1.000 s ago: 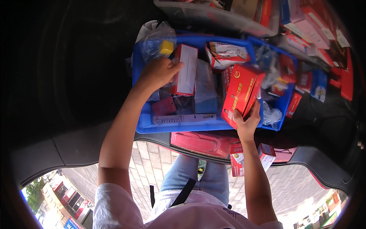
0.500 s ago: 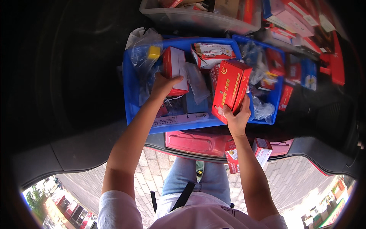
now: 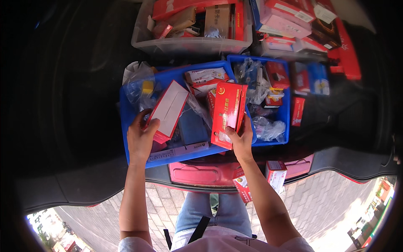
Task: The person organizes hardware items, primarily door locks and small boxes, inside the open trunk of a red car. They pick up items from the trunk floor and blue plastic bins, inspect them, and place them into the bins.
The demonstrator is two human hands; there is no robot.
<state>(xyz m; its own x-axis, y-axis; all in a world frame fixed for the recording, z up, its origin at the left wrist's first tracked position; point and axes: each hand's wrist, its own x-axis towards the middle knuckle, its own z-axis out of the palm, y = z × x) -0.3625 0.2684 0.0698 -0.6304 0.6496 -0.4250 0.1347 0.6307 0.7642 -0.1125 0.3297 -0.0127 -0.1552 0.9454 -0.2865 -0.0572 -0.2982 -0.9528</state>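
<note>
Going off a clock centred mid-view: jeans (image 3: pixel 192 210) are down at 6, with one small carton (image 3: pixel 242 187) at 5 and another, the white-and-red carton (image 3: pixel 276 174), at 4, both near the car's red panel (image 3: pixel 195 173).

Next out, both hands are busy. Left hand (image 3: pixel 140 136), about 9 o'clock, pinches the pale box (image 3: pixel 170 109), thumb on the pale face, fingers round the left side. Right hand (image 3: pixel 240 140), between 3 and 4, pinches the red box (image 3: pixel 228 113) low down, thumb on its front, fingers along the right edge. Both boxes are tilted over the big tub (image 3: pixel 184 157), apart from each other.

How far along? I'd say the picking-up is done for these two, and neither is set down yet. Can't tell if either's been opened. Plenty's left in the tub, like the torn carton (image 3: pixel 205 75) at 12 and a clear bag (image 3: pixel 134 86) at its 10 o'clock corner.

The side tub (image 3: pixel 287 109) at 2 is full too. Farther off, no hand's on the clear bin (image 3: pixel 189 45) at 12 or the box pile (image 3: pixel 289 21) past 1.
</note>
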